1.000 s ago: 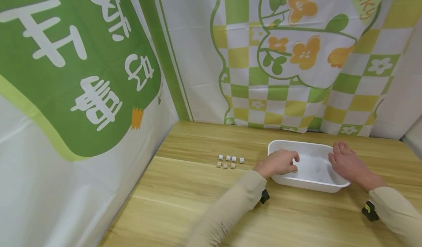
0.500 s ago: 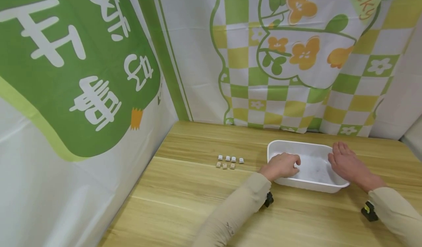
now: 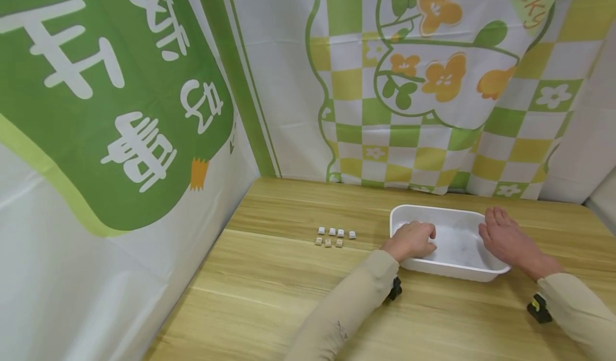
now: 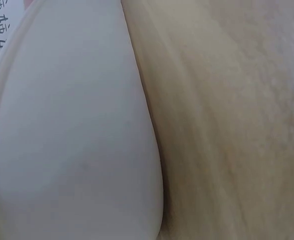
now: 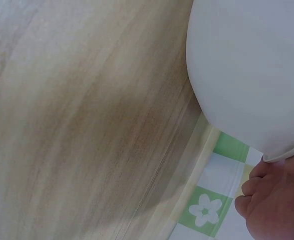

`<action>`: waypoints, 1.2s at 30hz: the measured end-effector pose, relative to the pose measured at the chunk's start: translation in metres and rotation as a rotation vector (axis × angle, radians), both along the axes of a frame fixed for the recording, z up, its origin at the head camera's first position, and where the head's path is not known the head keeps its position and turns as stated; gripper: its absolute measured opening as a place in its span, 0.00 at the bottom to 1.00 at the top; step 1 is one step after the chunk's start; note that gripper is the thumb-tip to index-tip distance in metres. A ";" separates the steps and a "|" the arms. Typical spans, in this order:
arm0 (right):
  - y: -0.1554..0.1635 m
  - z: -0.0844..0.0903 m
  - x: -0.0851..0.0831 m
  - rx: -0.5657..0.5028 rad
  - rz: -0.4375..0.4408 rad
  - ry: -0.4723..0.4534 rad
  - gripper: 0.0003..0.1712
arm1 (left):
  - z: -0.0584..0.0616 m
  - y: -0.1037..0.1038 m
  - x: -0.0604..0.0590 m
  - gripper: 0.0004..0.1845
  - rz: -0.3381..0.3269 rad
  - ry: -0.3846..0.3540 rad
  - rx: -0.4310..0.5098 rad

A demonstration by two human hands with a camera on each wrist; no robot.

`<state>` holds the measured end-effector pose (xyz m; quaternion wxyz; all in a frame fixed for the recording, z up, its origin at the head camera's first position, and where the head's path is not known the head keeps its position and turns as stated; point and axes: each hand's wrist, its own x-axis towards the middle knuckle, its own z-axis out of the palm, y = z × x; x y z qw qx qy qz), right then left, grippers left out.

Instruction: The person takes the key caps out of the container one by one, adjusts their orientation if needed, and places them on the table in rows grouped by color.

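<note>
In the head view a white plastic tray (image 3: pixel 462 271) stands on the wooden table. My left hand (image 3: pixel 410 240) reaches over its left end, with bent fingers and thumb down inside. The hand hides the tray floor beneath, and I cannot tell whether its fingers hold anything. My right hand (image 3: pixel 510 239) rests on the tray's right rim, its fingers extended along the edge. In the right wrist view that hand (image 5: pixel 279 202) lies at the rim beside the outer wall. Left of the tray sit two short rows of small keycaps, white keycaps (image 3: pixel 332 231) behind tan keycaps (image 3: pixel 328 243).
The wooden table (image 3: pixel 269 291) meets a green-and-white printed cloth (image 3: pixel 298 99) at the back, and another green printed cloth (image 3: pixel 159 216) hangs on the left. In the left wrist view the tray's outer wall (image 4: pixel 76 130) fills the left half.
My left hand has shifted slightly right and further into the tray. A small tan piece seen at its thumb a second ago no longer shows. The right hand stays on the rim.
</note>
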<state>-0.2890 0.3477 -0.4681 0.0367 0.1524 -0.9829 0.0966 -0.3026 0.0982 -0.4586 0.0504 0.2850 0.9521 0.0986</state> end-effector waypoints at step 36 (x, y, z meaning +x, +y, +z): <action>0.001 -0.001 -0.001 -0.027 -0.004 -0.004 0.37 | -0.011 0.011 -0.005 0.08 0.002 -0.014 -0.055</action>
